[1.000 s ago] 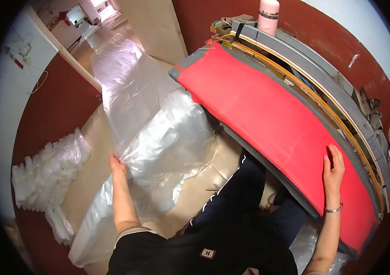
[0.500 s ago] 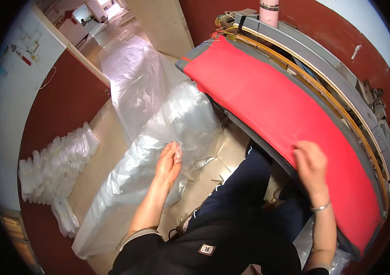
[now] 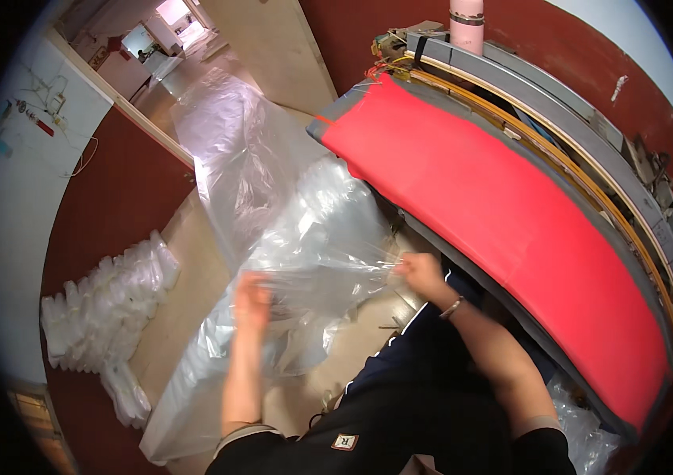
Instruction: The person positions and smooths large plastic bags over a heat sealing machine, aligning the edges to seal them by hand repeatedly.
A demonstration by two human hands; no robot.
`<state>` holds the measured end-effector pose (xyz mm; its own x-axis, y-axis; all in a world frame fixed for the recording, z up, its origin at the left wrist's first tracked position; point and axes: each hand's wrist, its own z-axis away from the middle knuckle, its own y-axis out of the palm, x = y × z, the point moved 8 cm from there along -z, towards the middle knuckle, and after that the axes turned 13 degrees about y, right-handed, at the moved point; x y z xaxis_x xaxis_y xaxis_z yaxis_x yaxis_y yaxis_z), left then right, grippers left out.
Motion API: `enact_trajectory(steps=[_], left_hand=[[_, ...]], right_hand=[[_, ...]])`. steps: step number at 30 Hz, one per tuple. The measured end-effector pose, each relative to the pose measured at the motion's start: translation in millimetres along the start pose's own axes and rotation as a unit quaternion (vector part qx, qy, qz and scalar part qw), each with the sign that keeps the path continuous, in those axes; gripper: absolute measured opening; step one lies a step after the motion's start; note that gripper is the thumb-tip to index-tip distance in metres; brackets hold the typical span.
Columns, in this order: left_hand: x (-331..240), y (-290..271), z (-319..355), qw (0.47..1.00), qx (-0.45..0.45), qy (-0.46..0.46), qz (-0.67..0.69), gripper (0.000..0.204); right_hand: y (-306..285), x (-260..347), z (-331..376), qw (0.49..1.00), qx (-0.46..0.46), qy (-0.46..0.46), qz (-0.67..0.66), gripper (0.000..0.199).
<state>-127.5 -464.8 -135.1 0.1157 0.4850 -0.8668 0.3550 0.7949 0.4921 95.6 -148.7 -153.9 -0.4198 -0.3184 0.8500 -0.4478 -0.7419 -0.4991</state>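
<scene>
A big heap of clear plastic film [image 3: 313, 214] lies across the floor in front of me and runs off toward the doorway. My right hand [image 3: 422, 275] is closed on an edge of this film, which is drawn into taut creases leading to the fingers. My left hand [image 3: 252, 297] is over the film's left part, smeared by motion; its fingers look bent, but whether they grip the film cannot be made out. The film stretches between the two hands.
A long bench with a red cloth top [image 3: 503, 214] curves along my right. A pink cylinder [image 3: 467, 28] stands behind it. Bundled plastic bags [image 3: 107, 305] lie by the left wall. More clear plastic [image 3: 582, 423] is at the lower right. A doorway opens at the far left.
My right hand has moved left from the red cloth to the plastic film and taken hold of it. My left hand has shifted left and slightly down. The film is now pulled taut toward the right.
</scene>
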Motion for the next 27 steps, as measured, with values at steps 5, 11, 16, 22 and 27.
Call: enact_trajectory(steps=[5, 11, 16, 22, 27], left_hand=[[-292, -123, -74, 0.949, -0.212, 0.229, -0.039, 0.016], [-340, 89, -78, 0.935, 0.180, 0.304, -0.027, 0.023], [-294, 157, -98, 0.970, 0.027, 0.234, -0.065, 0.020], [-307, 275, -53, 0.923, 0.251, 0.229, 0.183, 0.024], [-218, 305, -81, 0.997, 0.007, 0.070, -0.027, 0.008]], right_hand=[[-11, -92, -18, 0.985, -0.045, 0.156, 0.054, 0.024], [-19, -136, -27, 0.966, -0.208, 0.133, 0.072, 0.022], [-43, -115, -6, 0.959, -0.220, 0.115, 0.139, 0.022], [-61, -98, 19, 0.936, -0.276, 0.058, 0.212, 0.030], [-38, -145, 4, 0.951, -0.202, 0.134, 0.193, 0.039]])
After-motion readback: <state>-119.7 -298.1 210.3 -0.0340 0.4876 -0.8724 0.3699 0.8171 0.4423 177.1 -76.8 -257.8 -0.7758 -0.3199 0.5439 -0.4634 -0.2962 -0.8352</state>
